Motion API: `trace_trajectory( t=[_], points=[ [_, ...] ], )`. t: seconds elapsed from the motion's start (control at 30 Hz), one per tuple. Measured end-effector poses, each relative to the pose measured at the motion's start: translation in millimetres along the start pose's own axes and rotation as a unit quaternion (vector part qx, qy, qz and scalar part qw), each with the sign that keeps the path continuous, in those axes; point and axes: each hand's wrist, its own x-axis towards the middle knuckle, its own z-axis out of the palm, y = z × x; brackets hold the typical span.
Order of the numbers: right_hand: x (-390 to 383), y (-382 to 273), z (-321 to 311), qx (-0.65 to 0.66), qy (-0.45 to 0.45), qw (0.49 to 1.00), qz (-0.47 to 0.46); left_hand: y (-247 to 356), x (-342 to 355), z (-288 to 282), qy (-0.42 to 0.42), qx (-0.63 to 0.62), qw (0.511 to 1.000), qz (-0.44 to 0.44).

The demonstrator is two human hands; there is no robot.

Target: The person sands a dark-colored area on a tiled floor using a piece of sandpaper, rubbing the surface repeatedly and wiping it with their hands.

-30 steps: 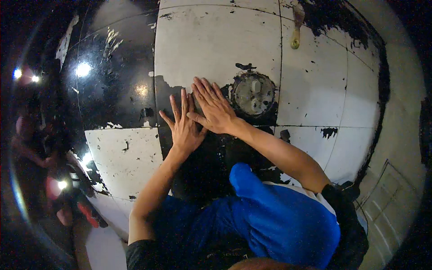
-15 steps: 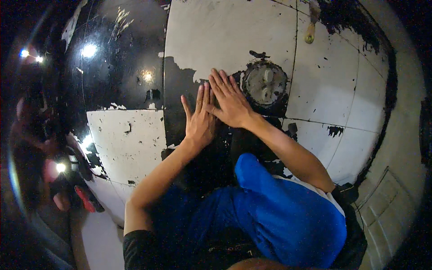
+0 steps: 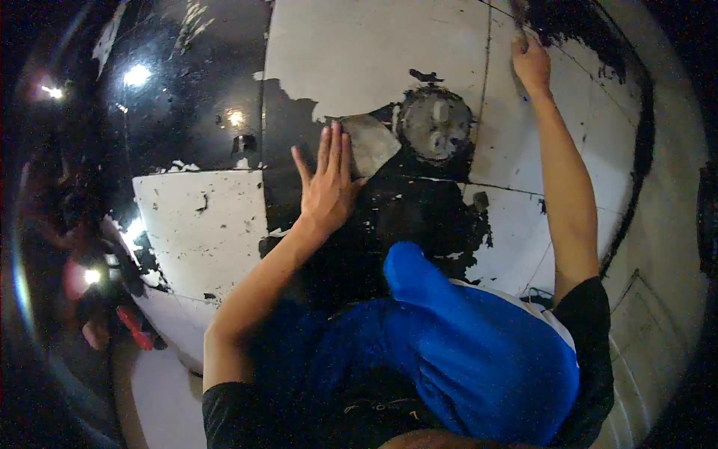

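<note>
My left hand [image 3: 326,176] lies flat with fingers spread on the dark floor, against an angular grey patch or piece [image 3: 374,146] whose nature I cannot make out. Beside it is a round grey drain cover [image 3: 435,123] ringed with black. My right hand [image 3: 531,63] reaches to the upper right, its fingers curled round a scraper [image 3: 519,16] whose handle is mostly hidden under them. The floor is of white tiles [image 3: 374,45] with patches of flaking black coating [image 3: 187,105].
Another person [image 3: 67,224] is in the dark at the left, near a red-and-black shoe or object [image 3: 134,329]. My blue-clad bent leg [image 3: 486,359] fills the lower middle. A pale surface [image 3: 658,224] borders the tiles at the right, beyond a dark edge.
My right hand has left my left hand, moved up and right, and taken hold of the scraper. The grey patch it covered now shows. My left hand stays roughly in place.
</note>
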Motion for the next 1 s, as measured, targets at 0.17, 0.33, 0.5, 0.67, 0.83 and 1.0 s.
trace_trajectory(
  t=[0.17,0.33,0.5,0.67,0.83,1.0],
  points=[
    [-14,5,-8,-0.052,-0.025,0.998,-0.015,-3,-4,5,0.027,-0.008,1.0,0.006],
    [-102,60,-33,-0.03,0.111,0.992,-0.05,-2,-2,6,0.002,0.009,1.0,0.0],
    [-213,177,-77,-0.076,0.077,0.986,0.124,-4,-5,10,0.035,-0.004,0.999,0.018],
    [-275,234,-108,-0.066,0.191,0.747,0.634,-8,-3,8,0.046,0.03,0.998,0.021],
    [-285,278,-60,-0.27,0.067,0.786,0.552,-11,-3,13,0.076,0.036,0.996,0.03],
    [-234,185,-33,-0.091,0.25,0.953,0.149,-12,0,20,0.089,0.029,0.994,0.052]
  ],
)
